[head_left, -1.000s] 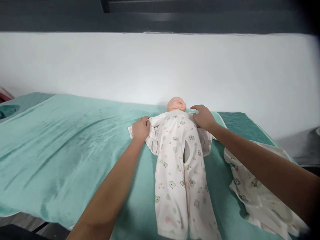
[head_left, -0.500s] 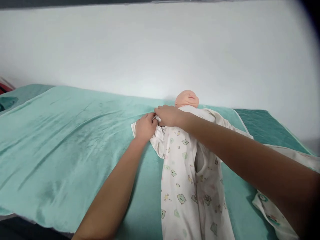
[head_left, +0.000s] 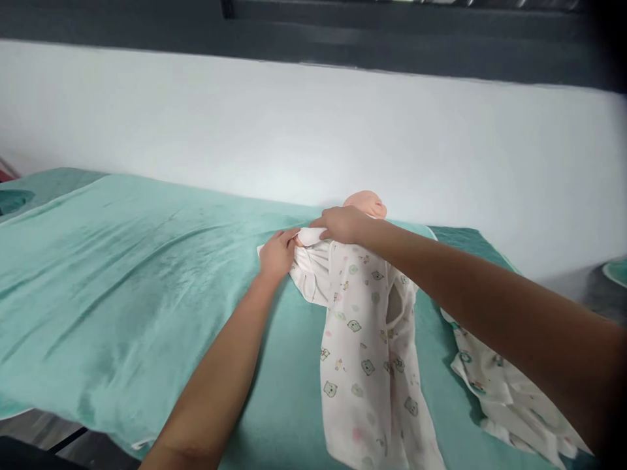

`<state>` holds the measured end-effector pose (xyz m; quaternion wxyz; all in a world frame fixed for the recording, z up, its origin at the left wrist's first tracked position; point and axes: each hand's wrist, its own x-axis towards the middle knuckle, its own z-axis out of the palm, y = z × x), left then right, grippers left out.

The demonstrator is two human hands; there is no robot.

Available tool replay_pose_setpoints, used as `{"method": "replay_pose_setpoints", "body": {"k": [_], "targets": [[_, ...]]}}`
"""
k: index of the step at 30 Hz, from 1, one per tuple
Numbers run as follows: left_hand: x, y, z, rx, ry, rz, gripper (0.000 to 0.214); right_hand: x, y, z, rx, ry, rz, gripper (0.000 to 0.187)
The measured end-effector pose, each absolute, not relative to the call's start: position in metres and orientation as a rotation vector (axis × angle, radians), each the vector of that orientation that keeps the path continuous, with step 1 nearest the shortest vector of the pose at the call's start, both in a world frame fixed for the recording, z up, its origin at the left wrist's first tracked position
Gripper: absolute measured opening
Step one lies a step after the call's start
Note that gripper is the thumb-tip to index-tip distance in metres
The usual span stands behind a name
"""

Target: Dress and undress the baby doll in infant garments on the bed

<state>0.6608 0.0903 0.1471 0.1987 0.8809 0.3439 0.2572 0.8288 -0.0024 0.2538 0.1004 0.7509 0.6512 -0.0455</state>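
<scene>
A baby doll (head_left: pixel 363 202) lies on its back, its head toward the wall and turned to the right. Patterned white baby clothes (head_left: pixel 365 365) with small green animals are spread over its body and hang toward me. My left hand (head_left: pixel 278 253) is closed at the bunched sleeve (head_left: pixel 313 271) on the left side. A bit of skin-coloured doll arm shows beside its fingertips. My right hand (head_left: pixel 341 225) reaches across below the doll's head and pinches a plain white cloth edge (head_left: pixel 312 235). My right forearm hides the doll's chest and other arm.
A green plush blanket (head_left: pixel 147 294) covers the table, with a darker green cover (head_left: pixel 455 241) at the right. Another patterned garment (head_left: pixel 509 385) lies crumpled at the lower right, partly behind my forearm. A white wall (head_left: pixel 245 130) rises behind the table.
My hands have drawn slightly apart, with the white cloth edge now stretched between them. The doll's head has turned further right, and the clothes have shifted. The camera view has tilted up.
</scene>
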Motion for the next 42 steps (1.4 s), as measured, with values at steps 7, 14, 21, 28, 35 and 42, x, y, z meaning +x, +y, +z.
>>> {"method": "replay_pose_setpoints", "body": {"k": [7,14,21,28,35,42], "targets": [[0.656,0.086,0.149,2.556,1.072,0.566,0.047,0.839,-0.029,0.268,2.269,1.906,0.022,0.036],[0.660,0.077,0.150,2.841,1.057,0.674,0.035,0.813,-0.011,0.239,2.312,1.993,-0.077,0.036],[0.661,0.079,0.141,2.986,1.072,0.645,0.041,0.802,-0.020,0.223,2.436,2.076,0.025,0.035],[0.655,0.078,0.139,2.908,1.278,0.679,0.041,0.868,-0.102,0.190,3.314,2.042,0.163,0.043],[0.656,0.076,0.139,2.953,1.309,0.677,0.047,0.929,-0.150,0.136,3.397,1.361,0.200,0.050],[0.654,0.045,0.151,2.944,1.039,0.950,0.044,0.954,-0.165,0.136,3.598,1.048,-0.014,0.042]]}}
